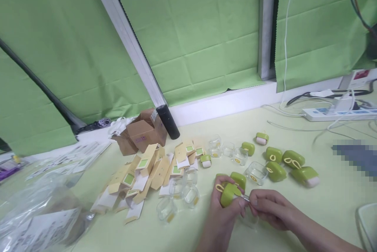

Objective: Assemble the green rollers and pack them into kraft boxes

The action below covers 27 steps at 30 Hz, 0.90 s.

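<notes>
Near the bottom centre, my left hand (222,212) is closed around a green rounded case (228,194) with a yellow cord loop at its side. My right hand (271,206) pinches a thin metal tool (245,197), its tip at the case's edge by my left thumb; the tool's exact kind is unclear. Just behind my left hand sits another green case (238,180). Several more, some with yellow loops, lie to the right, such as the green case with a pale end (305,176). A clear plastic shell (257,172) stands between them and my hands.
Left of my hands lie more clear shells (190,195) and a pile of opened small cartons (147,173). Behind stand a brown cardboard box (147,134) and a black cylinder (168,121). A power strip (338,113) with cables is at back right, a plastic bag (38,201) at left.
</notes>
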### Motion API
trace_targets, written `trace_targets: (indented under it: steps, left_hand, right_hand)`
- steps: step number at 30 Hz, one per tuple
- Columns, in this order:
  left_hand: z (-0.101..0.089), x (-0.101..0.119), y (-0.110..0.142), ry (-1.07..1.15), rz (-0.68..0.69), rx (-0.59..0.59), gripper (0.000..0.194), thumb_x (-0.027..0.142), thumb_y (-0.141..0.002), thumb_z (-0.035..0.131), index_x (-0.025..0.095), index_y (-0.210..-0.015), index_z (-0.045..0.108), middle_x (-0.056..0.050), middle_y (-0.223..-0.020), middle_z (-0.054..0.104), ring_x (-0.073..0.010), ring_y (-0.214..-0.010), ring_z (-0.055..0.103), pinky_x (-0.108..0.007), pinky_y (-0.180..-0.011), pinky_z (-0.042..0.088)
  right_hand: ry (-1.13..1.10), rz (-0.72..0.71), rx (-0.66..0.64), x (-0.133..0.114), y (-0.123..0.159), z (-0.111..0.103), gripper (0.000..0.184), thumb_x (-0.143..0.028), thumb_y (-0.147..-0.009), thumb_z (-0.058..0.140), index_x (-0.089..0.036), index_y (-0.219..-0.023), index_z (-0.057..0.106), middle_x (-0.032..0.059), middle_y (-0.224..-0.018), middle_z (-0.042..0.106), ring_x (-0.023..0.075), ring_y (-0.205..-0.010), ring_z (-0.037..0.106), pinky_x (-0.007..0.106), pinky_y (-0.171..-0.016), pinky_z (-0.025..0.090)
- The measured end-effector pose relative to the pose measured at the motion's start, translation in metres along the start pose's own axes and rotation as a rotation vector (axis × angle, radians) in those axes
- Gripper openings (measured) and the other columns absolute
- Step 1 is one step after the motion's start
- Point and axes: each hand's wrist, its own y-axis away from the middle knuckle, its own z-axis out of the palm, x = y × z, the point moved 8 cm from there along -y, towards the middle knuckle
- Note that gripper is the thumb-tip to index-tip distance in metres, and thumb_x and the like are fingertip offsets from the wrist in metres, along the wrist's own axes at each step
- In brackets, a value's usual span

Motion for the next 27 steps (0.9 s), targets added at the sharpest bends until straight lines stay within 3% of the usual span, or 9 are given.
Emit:
trace_targets:
  steps: [5,10,14,17,19,21,24,27]
  left_hand:
    - [0.007,-0.004,0.0,0.025,-0.071,-0.051,0.048,0.016,-0.061,0.074,0.023,-0.095,0.041,0.002,-0.081,0.059,-0.0085,-0.061,0.054,-0.02,-0.055,0.035]
    - [0.008,0.002,-0.006,-0.204,-0.076,-0.027,0.053,0.022,-0.062,0.077,0.023,-0.096,0.036,0.003,-0.076,0.057,-0.0077,-0.058,0.049,-0.018,-0.048,0.035]
    - [0.005,0.014,-0.009,-0.381,0.045,0.007,0.05,0.028,-0.065,0.076,0.023,-0.097,0.038,0.001,-0.09,0.058,-0.0076,-0.06,0.052,-0.021,-0.055,0.043]
    - [0.0,0.016,-0.007,-0.442,0.094,0.082,0.044,0.035,-0.073,0.069,0.023,-0.101,0.038,0.0,-0.091,0.058,-0.0088,-0.059,0.055,-0.024,-0.06,0.045]
    - [-0.001,0.012,-0.007,-0.423,0.096,0.144,0.045,0.04,-0.074,0.067,0.023,-0.104,0.038,-0.001,-0.088,0.058,-0.0105,-0.058,0.056,-0.025,-0.058,0.045]
    - [0.003,0.005,-0.008,-0.363,0.083,0.186,0.049,0.046,-0.073,0.066,0.022,-0.106,0.039,-0.002,-0.084,0.058,-0.0134,-0.063,0.059,-0.025,-0.057,0.044]
    - [0.015,-0.008,-0.013,-0.227,0.026,0.181,0.053,0.057,-0.075,0.059,0.022,-0.11,0.039,-0.004,-0.082,0.06,-0.0174,-0.07,0.06,-0.025,-0.056,0.044]
    - [0.018,-0.007,-0.018,-0.236,0.015,0.217,0.057,0.061,-0.072,0.058,0.022,-0.11,0.039,-0.006,-0.086,0.061,-0.017,-0.066,0.06,-0.023,-0.048,0.041]
  right_hand:
    - [-0.014,-0.029,0.035,-0.001,0.002,-0.005,0.032,-0.045,-0.08,0.054,-0.018,-0.062,0.052,-0.0073,-0.053,0.027,0.0088,-0.05,0.019,0.023,-0.047,0.016]
    - [0.09,-0.089,0.063,-0.017,-0.001,-0.013,0.035,-0.049,-0.079,0.051,-0.02,-0.061,0.048,-0.0057,-0.055,0.033,0.0108,-0.053,0.03,0.024,-0.053,0.026]
    - [0.486,-0.142,0.199,-0.036,0.001,-0.038,0.032,-0.044,-0.082,0.049,-0.02,-0.062,0.048,-0.0029,-0.059,0.043,0.0138,-0.058,0.04,0.026,-0.056,0.029]
    - [0.683,-0.121,0.302,-0.042,0.003,-0.053,0.026,-0.044,-0.083,0.052,-0.021,-0.072,0.054,-0.0046,-0.058,0.04,0.0134,-0.056,0.039,0.026,-0.053,0.028]
    - [0.608,-0.149,0.277,-0.042,0.003,-0.049,0.027,-0.046,-0.078,0.059,-0.023,-0.093,0.057,-0.0053,-0.062,0.042,0.0136,-0.059,0.042,0.024,-0.054,0.032]
    - [0.495,-0.183,0.222,-0.04,0.002,-0.038,0.044,-0.041,-0.072,0.068,-0.025,-0.11,0.053,-0.0048,-0.07,0.049,0.0137,-0.062,0.047,0.024,-0.056,0.037]
    - [0.419,-0.249,0.189,-0.043,0.002,-0.026,0.039,-0.035,-0.074,0.067,-0.024,-0.11,0.056,-0.0018,-0.081,0.061,0.0142,-0.066,0.055,0.025,-0.062,0.043]
    - [0.486,-0.296,0.214,-0.049,0.002,-0.029,0.028,-0.036,-0.078,0.063,-0.022,-0.101,0.062,0.0011,-0.088,0.067,0.0171,-0.075,0.06,0.026,-0.067,0.046]
